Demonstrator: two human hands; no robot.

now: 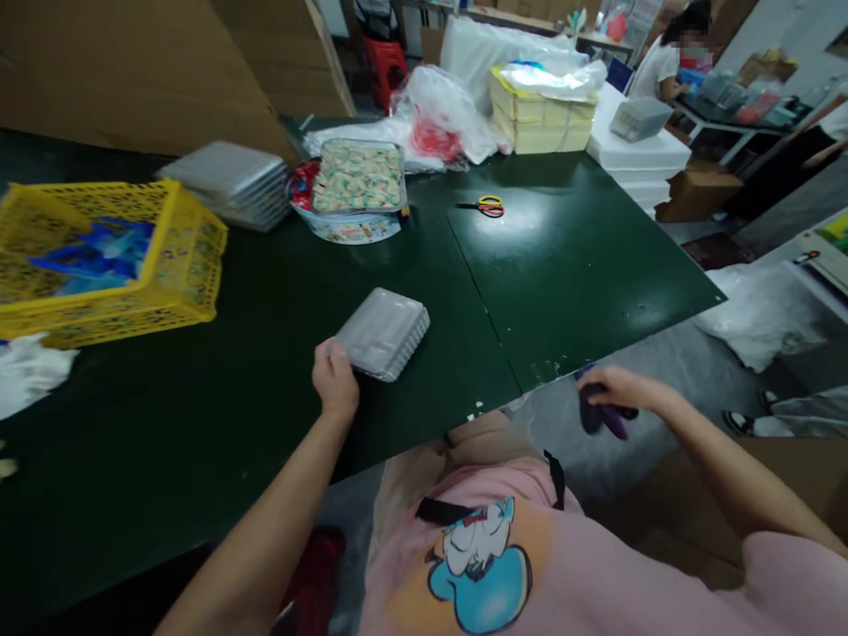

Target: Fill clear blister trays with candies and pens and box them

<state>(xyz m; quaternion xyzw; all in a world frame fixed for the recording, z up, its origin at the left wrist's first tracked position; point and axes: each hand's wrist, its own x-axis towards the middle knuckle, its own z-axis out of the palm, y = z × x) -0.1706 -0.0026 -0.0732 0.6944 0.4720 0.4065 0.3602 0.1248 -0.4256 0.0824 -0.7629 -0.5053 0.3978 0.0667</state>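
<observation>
I see a dark green counter [570, 256], glossy under the light. At 9 o'clock the basket [178, 265] is bright yellow lattice, with blue pieces [99, 252] inside. The tray stack [384, 331] at centre is translucent silver-grey, with ribbed edges. At 12 o'clock the scissors [490, 206] have yellow and red handles, and the blocks [540, 119] beyond are pale yellow. At 4 o'clock the small object [600, 415] is dark purple. The shirt [596, 574] is pink with a blue-and-white cartoon.

packing workshop: cardboard sheets [132, 62], stacked plastic trays [229, 184], green worktable [570, 256].
</observation>
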